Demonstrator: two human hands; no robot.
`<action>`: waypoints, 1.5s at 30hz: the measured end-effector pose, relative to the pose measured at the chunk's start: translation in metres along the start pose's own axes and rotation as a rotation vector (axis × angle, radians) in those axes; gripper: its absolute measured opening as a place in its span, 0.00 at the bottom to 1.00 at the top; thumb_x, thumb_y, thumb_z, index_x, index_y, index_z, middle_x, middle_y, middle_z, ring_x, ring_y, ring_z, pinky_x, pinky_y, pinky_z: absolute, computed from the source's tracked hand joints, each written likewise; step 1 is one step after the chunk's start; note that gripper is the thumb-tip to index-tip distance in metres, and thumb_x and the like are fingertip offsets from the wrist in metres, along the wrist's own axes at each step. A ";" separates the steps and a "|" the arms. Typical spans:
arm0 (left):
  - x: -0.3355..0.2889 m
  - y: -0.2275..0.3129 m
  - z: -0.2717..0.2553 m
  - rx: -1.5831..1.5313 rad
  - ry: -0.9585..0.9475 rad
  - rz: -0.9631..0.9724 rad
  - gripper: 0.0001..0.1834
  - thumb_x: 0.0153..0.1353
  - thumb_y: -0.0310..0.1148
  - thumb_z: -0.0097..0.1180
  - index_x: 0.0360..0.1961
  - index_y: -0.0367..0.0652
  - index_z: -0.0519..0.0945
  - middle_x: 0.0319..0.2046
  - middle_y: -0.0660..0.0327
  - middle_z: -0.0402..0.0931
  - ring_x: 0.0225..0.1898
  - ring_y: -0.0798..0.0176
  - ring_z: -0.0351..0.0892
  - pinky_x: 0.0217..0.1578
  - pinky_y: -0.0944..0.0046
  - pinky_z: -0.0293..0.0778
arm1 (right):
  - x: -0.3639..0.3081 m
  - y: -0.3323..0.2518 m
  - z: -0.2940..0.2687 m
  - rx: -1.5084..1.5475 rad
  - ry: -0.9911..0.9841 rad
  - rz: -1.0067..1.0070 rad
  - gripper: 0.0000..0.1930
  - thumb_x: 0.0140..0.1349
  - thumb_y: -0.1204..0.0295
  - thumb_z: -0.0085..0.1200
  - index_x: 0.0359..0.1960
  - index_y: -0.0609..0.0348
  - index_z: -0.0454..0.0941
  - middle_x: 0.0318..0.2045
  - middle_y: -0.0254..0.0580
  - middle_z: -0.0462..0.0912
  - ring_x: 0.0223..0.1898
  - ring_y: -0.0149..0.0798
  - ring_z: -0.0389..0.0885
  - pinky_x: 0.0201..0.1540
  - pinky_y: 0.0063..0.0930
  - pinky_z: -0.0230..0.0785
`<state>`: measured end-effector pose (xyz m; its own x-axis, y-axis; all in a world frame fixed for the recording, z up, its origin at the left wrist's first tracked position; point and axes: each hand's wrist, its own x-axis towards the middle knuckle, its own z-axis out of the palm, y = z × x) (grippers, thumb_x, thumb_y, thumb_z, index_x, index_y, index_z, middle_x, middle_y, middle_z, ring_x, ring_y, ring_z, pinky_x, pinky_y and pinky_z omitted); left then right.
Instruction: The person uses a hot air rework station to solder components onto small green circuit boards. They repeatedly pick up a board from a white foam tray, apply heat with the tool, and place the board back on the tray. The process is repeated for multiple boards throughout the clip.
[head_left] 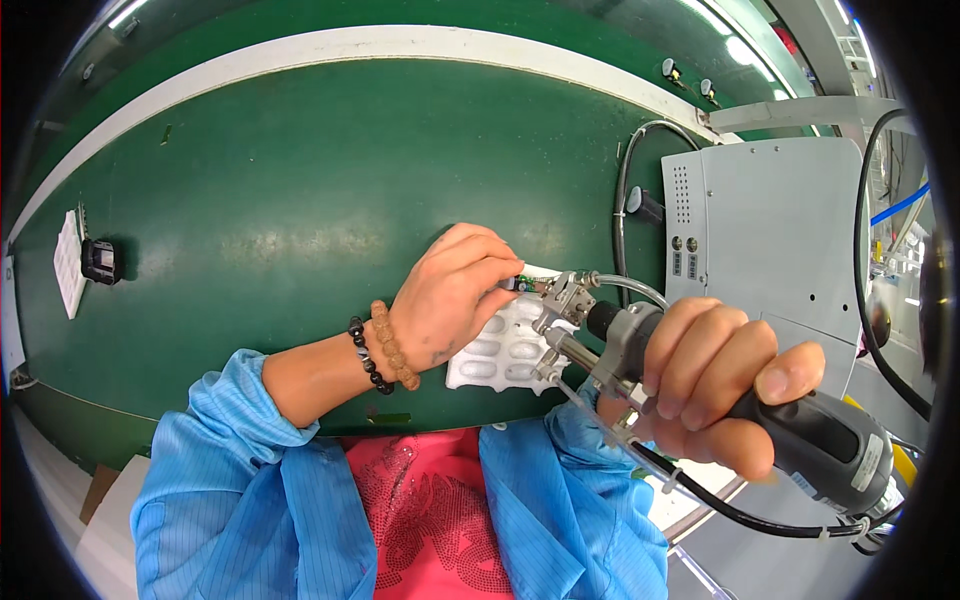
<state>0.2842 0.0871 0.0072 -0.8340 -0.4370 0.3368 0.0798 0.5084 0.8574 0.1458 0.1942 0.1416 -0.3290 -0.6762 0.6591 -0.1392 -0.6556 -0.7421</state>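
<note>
Green counter [300,180] carries a white moulded tray [468,378], and by its far edge the left hand [450,290] has fingers bent nearly together, pinching a small green circuit board [527,285]. Right hand [715,385] has fingers wrapped round the black grip of a power tool [815,445], metal nose pointing left beside the board, contact unclear; grey box [785,220] stands beyond, at right.

Lighting bright; tube lights [126,13] near upper rim, left and right. Diffuse sheen on green benchtop [330,150]; soft shadow beside black plastic housing [101,262]. Black handheld tool [825,445]: small metallic highlights, edges sharp. Fisheye bows white ledge [400,42]; periphery vignetted to black.
</note>
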 end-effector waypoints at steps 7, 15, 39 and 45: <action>-0.001 -0.002 0.000 -0.011 0.000 0.004 0.17 0.44 0.21 0.70 0.39 0.36 0.83 0.39 0.56 0.80 0.46 0.50 0.78 0.47 0.55 0.76 | 0.001 0.004 0.004 -0.008 -0.010 0.015 0.20 0.64 0.55 0.59 0.44 0.55 0.66 0.19 0.28 0.71 0.17 0.25 0.70 0.19 0.19 0.65; 0.000 -0.003 0.000 -0.007 -0.015 0.003 0.17 0.44 0.21 0.69 0.39 0.37 0.83 0.38 0.56 0.81 0.45 0.51 0.78 0.46 0.56 0.76 | 0.005 0.010 0.007 -0.015 -0.059 0.067 0.19 0.65 0.58 0.59 0.43 0.55 0.63 0.19 0.29 0.70 0.16 0.26 0.68 0.19 0.21 0.62; 0.073 0.000 -0.063 0.229 0.031 -0.007 0.14 0.52 0.34 0.69 0.39 0.41 0.86 0.38 0.52 0.83 0.42 0.47 0.80 0.46 0.54 0.75 | -0.021 -0.048 -0.012 0.179 -0.027 -0.105 0.24 0.61 0.60 0.66 0.41 0.63 0.65 0.18 0.34 0.74 0.14 0.30 0.72 0.15 0.23 0.67; 0.076 -0.007 -0.059 0.485 0.187 0.174 0.25 0.58 0.38 0.63 0.53 0.35 0.76 0.54 0.44 0.74 0.57 0.41 0.71 0.60 0.49 0.66 | -0.023 -0.043 -0.009 0.203 0.005 -0.137 0.24 0.61 0.58 0.65 0.41 0.62 0.64 0.18 0.35 0.73 0.15 0.30 0.72 0.16 0.24 0.67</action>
<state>0.2529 0.0069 0.0498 -0.7165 -0.4178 0.5586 -0.0902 0.8495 0.5198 0.1511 0.2412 0.1571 -0.3247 -0.5751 0.7509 0.0072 -0.7954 -0.6060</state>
